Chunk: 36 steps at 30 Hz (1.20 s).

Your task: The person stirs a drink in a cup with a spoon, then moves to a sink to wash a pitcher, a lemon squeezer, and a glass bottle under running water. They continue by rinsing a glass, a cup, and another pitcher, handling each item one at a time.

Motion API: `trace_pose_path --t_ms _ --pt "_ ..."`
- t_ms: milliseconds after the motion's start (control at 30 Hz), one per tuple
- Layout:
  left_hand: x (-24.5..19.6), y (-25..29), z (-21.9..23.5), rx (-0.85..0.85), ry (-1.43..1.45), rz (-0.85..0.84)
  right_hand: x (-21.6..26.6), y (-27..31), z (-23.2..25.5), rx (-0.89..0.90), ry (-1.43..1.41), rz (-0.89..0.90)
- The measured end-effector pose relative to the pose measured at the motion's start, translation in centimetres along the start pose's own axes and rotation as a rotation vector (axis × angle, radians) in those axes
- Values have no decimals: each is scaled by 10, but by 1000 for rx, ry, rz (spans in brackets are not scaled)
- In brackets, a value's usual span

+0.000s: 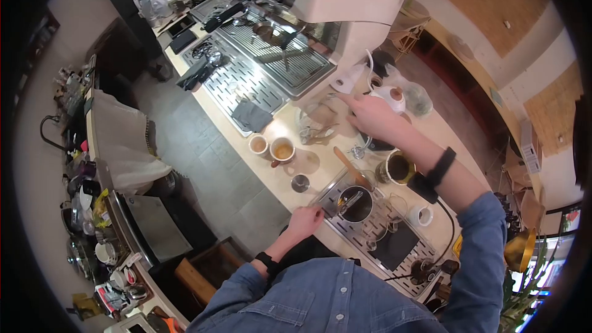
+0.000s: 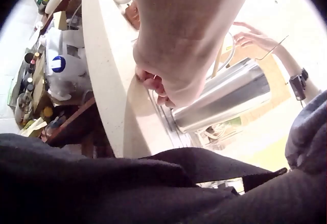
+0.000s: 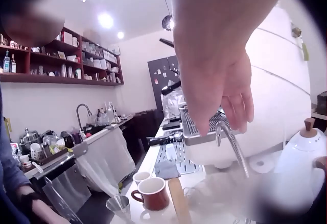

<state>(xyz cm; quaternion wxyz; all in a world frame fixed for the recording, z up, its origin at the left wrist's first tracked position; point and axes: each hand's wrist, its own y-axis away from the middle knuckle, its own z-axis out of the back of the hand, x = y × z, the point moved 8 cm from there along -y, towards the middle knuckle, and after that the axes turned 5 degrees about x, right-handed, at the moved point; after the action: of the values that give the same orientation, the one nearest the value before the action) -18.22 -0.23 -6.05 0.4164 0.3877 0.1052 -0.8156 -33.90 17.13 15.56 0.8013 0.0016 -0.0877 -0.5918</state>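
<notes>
At the front counter edge, my left hand (image 1: 305,221) rests with loosely bent fingers beside the slotted tray (image 1: 330,206). Close to it in the left wrist view is a shiny metal pitcher (image 2: 227,99); seen from above, the pitcher (image 1: 356,205) has a metal utensil (image 1: 351,199) inside. My right hand (image 1: 376,118) reaches across the counter near the espresso machine, above a clear glass vessel (image 1: 316,124). In the right wrist view, its fingers (image 3: 237,109) hang relaxed by a thin, twisted metal piece (image 3: 236,150); contact there is unclear.
A brown-handled cup (image 1: 282,149), a smaller cup (image 1: 258,143) and a metal jigger (image 1: 300,183) stand left of the tray. A wooden utensil (image 1: 351,165) leans by the pitcher. A dark-filled container (image 1: 398,168) sits under my right forearm; a white kettle (image 3: 305,155) is farther right.
</notes>
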Motion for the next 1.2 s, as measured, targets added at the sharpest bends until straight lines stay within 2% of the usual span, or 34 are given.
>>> trace_pose_path --t_ms 33,133,233,333,367,433,533,633,733,833,900,1000,1067,1100,1200 --pt "-2 5 4 -3 1 -8 -2 -11 -8 14 19 -20" --pt "-10 19 27 -42 13 -11 -18 -28 -19 -97 -1 5" --pt "-23 32 64 -124 35 -25 -43 -22 -19 -60 140 -231" --pt "-38 36 113 -204 59 -41 -80 5 -8 -269 133 -351" --pt "-41 35 128 -238 58 -57 -85 15 -8 -261 127 -410" --pt "-51 24 156 -277 79 -66 -81 43 3 -248 117 -525" --pt "-77 -12 188 -194 152 -72 -83 63 4 -317 19 -596" --pt "-119 -56 204 -174 45 -281 -90 80 -1 -338 9 -666" --pt "-153 -96 195 -185 -109 -463 -90 92 3 -337 -57 -668" --pt "-181 -131 180 -132 -64 -519 -86 93 11 -364 -152 -639" --pt "-188 -163 158 -98 -20 -504 -94 95 7 -387 -224 -625" --pt "-193 -203 120 -40 17 -459 -117 90 9 -375 -492 -534" --pt "-203 -217 107 58 33 -402 -143 86 14 -454 -473 -540" --pt "-211 -219 105 26 26 -438 -154 84 16 -493 -468 -544" --pt "-216 -232 90 48 -28 -330 -166 62 8 -410 -387 -438"
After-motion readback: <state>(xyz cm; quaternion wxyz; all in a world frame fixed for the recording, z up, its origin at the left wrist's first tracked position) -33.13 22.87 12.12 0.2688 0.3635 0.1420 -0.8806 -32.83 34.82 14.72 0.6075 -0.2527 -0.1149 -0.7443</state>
